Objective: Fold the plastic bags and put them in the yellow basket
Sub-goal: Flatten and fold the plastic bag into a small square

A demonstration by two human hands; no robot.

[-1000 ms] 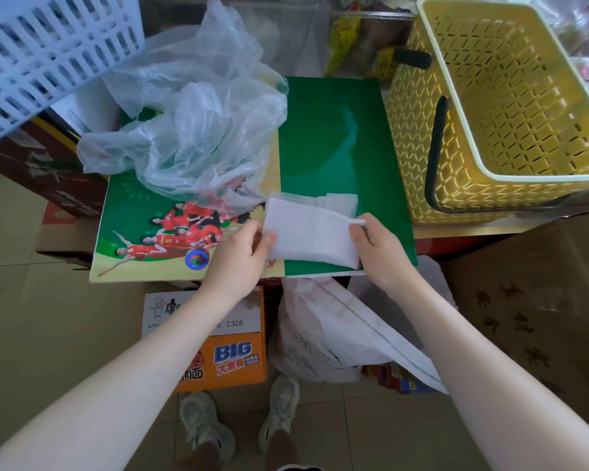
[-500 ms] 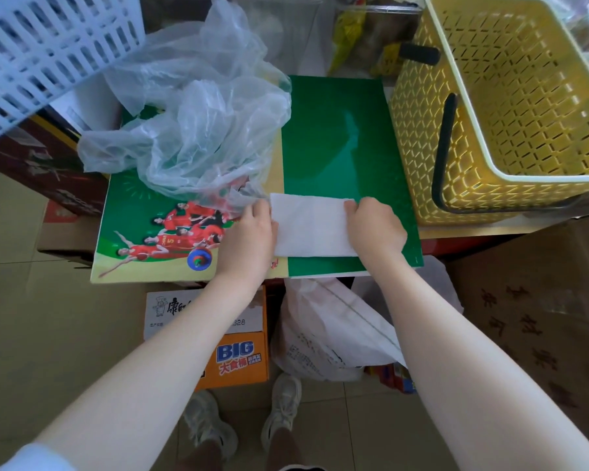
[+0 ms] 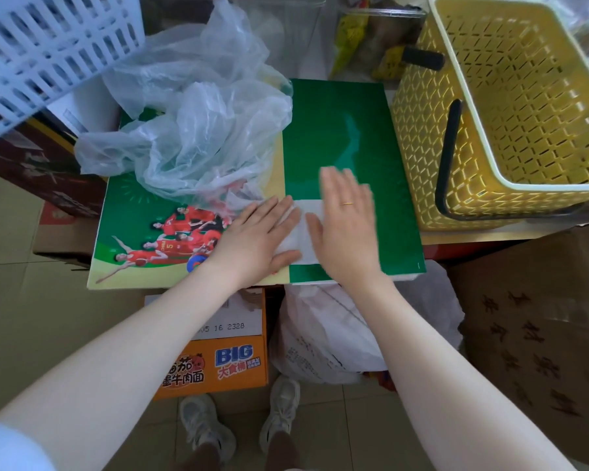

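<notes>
Obs, head view. Yellow basket (image 3: pixel 510 107) stands at right, tilted, resting just beside the green printed board (image 3: pixel 337 130); inside looks bare as far as visible. Pile of loose clear plastic bags (image 3: pixel 191 130) heaped on the board's left half, unfolded. Folded white bag (image 3: pixel 306 229) lies flat on the board near its front edge, between the two hands.

Hands: left hand (image 3: pixel 262 237) flat, fingers straight, palm pressing the bag's left part. Right hand (image 3: pixel 347 226) also flat with fingers extended, over the bag's right part; blurred, so contact pressure cannot be told. Neither hand grips anything.

Risks (judgement):
- Thin film traps air; folds likely spring open once the palms lift
- Glossy board is slick; a sideways smoothing stroke could push the bag off the front edge onto the sacks below
- Loose pile sits close to the left hand; a trailing edge could get caught in the fold
- Basket is tilted; a light folded bag dropped in may slide and unfold

Legible text: orange carton (image 3: pixel 215 365) below the board reads "BIG", with Chinese characters; white label above it shows "16 2328". Red jersey on the board's print shows "5"
</notes>
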